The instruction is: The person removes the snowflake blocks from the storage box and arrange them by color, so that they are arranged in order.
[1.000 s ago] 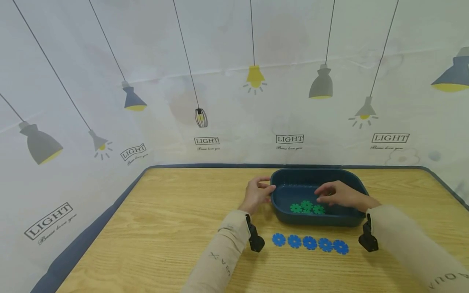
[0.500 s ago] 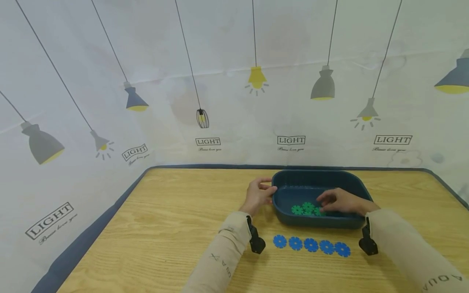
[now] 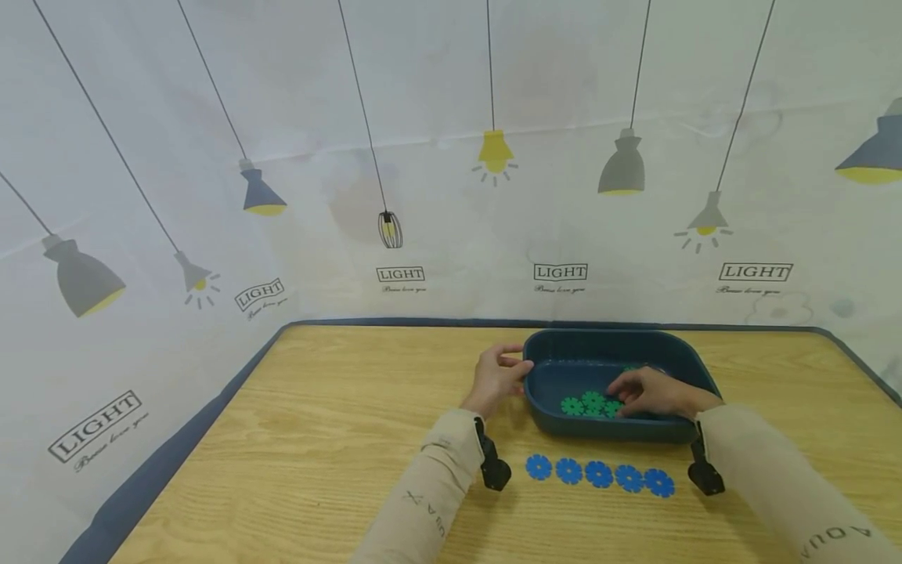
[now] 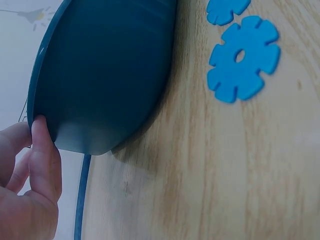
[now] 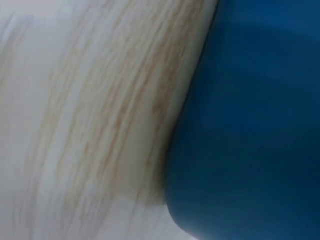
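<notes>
In the head view, a dark blue basin (image 3: 585, 430) stands near the far side of the table. My left hand (image 3: 496, 379) grips its left rim, the thumb over the edge and the fingers outside. The left wrist view shows fingertips (image 4: 40, 125) on the rim. My right hand (image 3: 655, 391) reaches inside the basin, bent fingers at a cluster of green snowflake discs (image 3: 592, 400). Whether it pinches one is hidden. A bit of another green disc (image 3: 629, 368) shows behind that hand. In the right wrist view only the basin wall (image 5: 240, 130) and table appear.
Several blue snowflake discs (image 3: 599, 474) lie in a row on the wooden table (image 3: 317, 439), in front of the basin. A wrist camera (image 3: 496, 473) sits beside the row's left end. Behind the table hangs a lamp-printed cloth (image 3: 451, 172).
My right hand has lowered slightly onto the green discs, its thumb now over the rightmost one of the cluster. A green disc has come into sight behind it. The left hand stays on the rim.
</notes>
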Demonstrator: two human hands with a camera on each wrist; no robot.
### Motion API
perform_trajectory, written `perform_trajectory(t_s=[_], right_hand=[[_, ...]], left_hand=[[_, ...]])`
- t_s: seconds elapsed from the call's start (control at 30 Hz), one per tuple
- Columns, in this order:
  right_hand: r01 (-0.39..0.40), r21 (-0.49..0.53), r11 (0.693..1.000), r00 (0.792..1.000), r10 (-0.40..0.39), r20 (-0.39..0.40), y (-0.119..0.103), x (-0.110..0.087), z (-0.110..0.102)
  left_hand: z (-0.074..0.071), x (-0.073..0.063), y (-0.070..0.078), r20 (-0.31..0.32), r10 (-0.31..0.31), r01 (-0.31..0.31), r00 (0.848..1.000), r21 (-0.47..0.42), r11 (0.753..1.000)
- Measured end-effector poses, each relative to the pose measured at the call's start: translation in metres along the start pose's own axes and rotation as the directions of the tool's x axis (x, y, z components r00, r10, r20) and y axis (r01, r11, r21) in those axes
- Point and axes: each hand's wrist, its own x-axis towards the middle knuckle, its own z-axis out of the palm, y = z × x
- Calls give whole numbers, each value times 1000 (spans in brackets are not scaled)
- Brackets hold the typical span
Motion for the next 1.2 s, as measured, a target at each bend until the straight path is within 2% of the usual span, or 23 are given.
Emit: perform_trajectory(t_s=[0.17, 0.57, 0.93, 1.2], right_hand=[[-14, 6, 1000, 1000, 14, -4, -1, 0, 1], [10, -18, 1000, 1000, -10, -6, 3, 2, 1], [21, -121, 992, 996, -31, -83, -4, -1, -1], [11, -104, 995, 992, -24, -121, -11, -9, -8]], left_hand=[[0, -1, 1, 3, -3, 3, 1000, -2, 1000], [0, -2, 3, 4, -5, 5, 1000, -1, 1000], [-1, -2, 1, 12, 0, 0, 1000, -13, 1000], [-1, -1, 0, 7, 3, -3, 1000, 4, 1000]])
